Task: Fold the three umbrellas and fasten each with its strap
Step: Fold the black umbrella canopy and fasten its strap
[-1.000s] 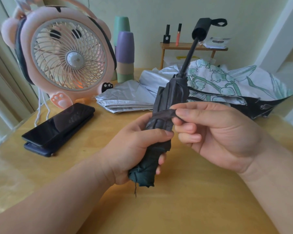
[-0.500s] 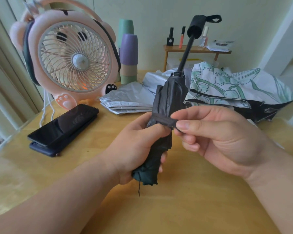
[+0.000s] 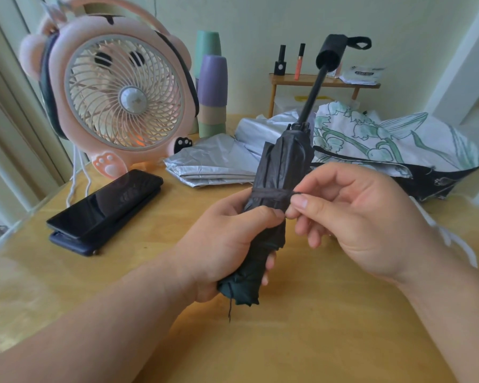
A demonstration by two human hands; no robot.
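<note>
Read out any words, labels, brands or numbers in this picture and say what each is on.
Nothing reads clearly.
On the white packet on the small shelf: dark printed band, too blurred.
On the phone screen: faint marks, illegible.
On the nail polish bottle: pale label, too small.
On the black umbrella and strap: no print visible.

Rolled black umbrella (image 3: pixel 282 161), strap (image 3: pixel 271 194) around — silver umbrella (image 3: pixel 213 164), floral umbrella (image 3: pixel 371 139) crumpled behind.

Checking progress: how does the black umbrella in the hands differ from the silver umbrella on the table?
The black umbrella is rolled tight, its strap round it; the silver umbrella lies in loose folds. The left hand holds the black umbrella above the table; the silver umbrella rests on it. Neither is open.
</note>
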